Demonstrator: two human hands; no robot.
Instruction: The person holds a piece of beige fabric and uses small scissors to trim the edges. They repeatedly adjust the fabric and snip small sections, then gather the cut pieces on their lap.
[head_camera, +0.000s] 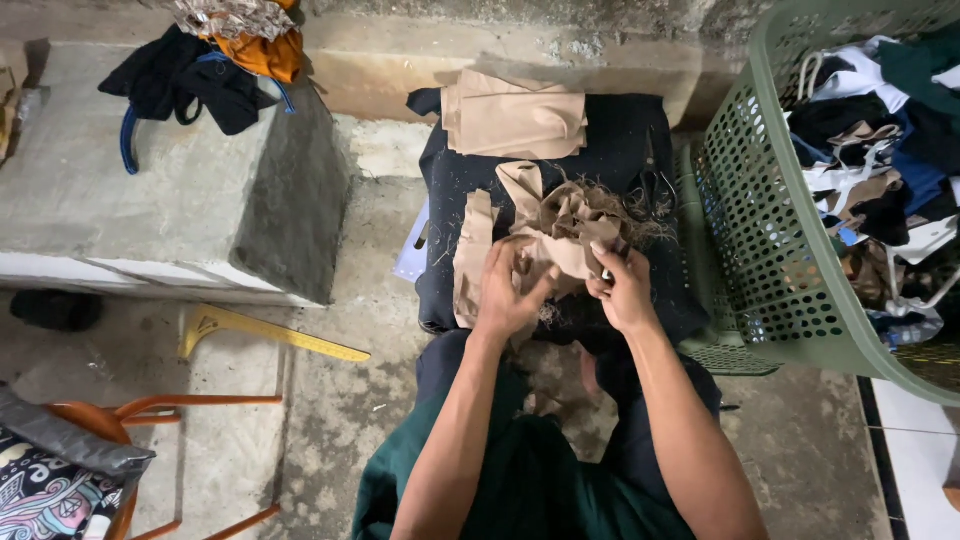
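A crumpled piece of beige fabric (560, 225) with frayed loose threads lies on a dark cloth-covered stool (620, 140) in front of me. My left hand (508, 292) grips the fabric's lower left part. My right hand (624, 288) pinches the fabric's right edge, fingers closed on it. A neat folded stack of the same beige fabric (515, 118) rests at the far end of the dark cloth. A flat beige strip (472, 255) hangs at the left of the crumpled piece. Small black scissors (652, 185) lie on the cloth to the right.
A green perforated laundry basket (770, 230) full of mixed fabric pieces stands at the right. A concrete block (170, 200) with dark and orange garments (200, 75) is at the left. A yellow curved ruler (265, 333) lies on the floor; an orange chair (150, 410) sits at lower left.
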